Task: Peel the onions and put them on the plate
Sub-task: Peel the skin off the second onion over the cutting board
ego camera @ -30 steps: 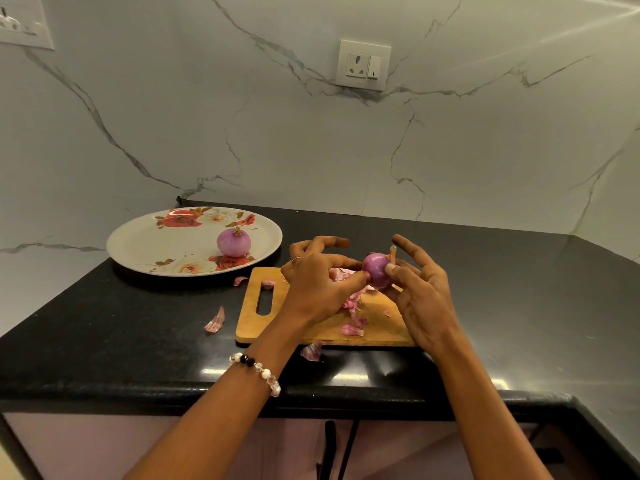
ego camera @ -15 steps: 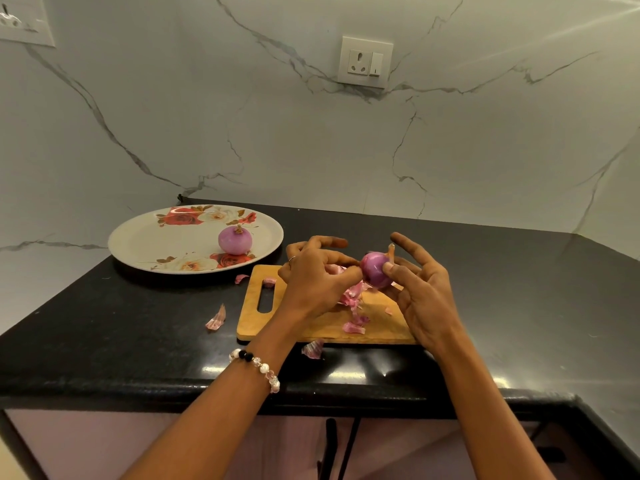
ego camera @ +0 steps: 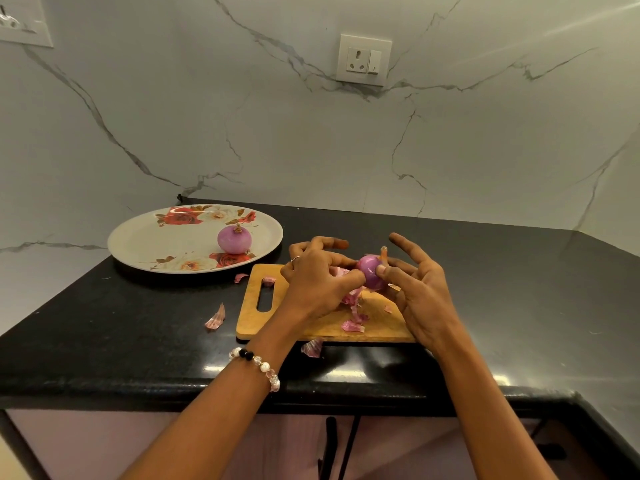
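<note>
Over the cutting board (ego camera: 325, 323), both hands' fingers (ego camera: 356, 277) still pinch the onion (ego camera: 370, 276), peel dangling as before.

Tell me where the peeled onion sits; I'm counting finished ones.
The peeled purple onion rests on the floral white plate, left of the wooden cutting board.

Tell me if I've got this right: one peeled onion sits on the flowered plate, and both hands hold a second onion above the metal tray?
Not quite. The second onion, held by the left hand and right hand, is above a wooden cutting board, not a metal tray. The head view shows it. One peeled onion does sit on the flowered plate.
</note>
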A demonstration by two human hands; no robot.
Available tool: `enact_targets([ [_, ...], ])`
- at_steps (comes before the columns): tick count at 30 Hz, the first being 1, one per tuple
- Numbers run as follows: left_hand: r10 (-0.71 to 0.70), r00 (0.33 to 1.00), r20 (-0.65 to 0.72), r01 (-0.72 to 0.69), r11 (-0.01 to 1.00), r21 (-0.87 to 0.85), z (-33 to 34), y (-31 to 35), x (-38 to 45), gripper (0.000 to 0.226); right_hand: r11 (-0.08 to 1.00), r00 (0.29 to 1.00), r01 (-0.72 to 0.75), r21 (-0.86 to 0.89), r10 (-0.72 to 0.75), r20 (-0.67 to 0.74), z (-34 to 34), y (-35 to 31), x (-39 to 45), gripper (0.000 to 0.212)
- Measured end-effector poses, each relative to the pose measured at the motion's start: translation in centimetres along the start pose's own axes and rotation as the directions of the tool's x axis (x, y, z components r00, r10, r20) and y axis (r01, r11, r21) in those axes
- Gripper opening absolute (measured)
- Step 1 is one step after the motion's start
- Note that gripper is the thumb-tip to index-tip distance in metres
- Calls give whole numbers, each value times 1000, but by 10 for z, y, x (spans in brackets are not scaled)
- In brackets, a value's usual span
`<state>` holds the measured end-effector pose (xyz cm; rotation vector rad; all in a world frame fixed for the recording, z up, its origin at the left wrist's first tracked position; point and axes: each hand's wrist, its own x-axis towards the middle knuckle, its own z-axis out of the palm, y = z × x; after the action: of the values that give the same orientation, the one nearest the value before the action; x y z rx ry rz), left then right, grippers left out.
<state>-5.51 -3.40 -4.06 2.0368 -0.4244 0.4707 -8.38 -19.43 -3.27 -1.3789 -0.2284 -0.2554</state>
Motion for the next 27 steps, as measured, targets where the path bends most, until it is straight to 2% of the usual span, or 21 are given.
enact_targets([
  [6, -9, 1000, -2, 9, 1000, 15, 0, 0, 0, 34, 999, 999, -30, 42, 31, -13, 0, 1, 1, 62],
  [9, 2, 1000, -8, -1, 999, 43, -1, 3, -2, 28, 999, 999, -35, 30, 35, -11, 1, 0, 1, 64],
  [11, 29, 998, -58, -22, 994, 111, -1, 4, -2, 15, 998, 999, -41, 42, 42, -12, 1, 0, 1, 62],
  [14, 65, 992, -108, -46, 985, 168, 0, 3, -2, 11, 996, 999, -47, 74, 48, -16, 1, 0, 1, 60],
  [19, -34, 968, -250, 54, 996, 73, -2, 6, -1, 12, 993, 997, -45, 112, 52, -53, -1, 1, 3, 57],
  [24, 49, 984, -171, -35, 996, 86, -2, 7, -1, 28, 993, 997, -31, 115, 39, -68, 0, -1, 1, 58],
  [27, 82, 982, -169, -60, 990, 128, -1, 5, -2, 21, 996, 997, -28, 89, 34, -69, 0, 0, 1, 61],
])
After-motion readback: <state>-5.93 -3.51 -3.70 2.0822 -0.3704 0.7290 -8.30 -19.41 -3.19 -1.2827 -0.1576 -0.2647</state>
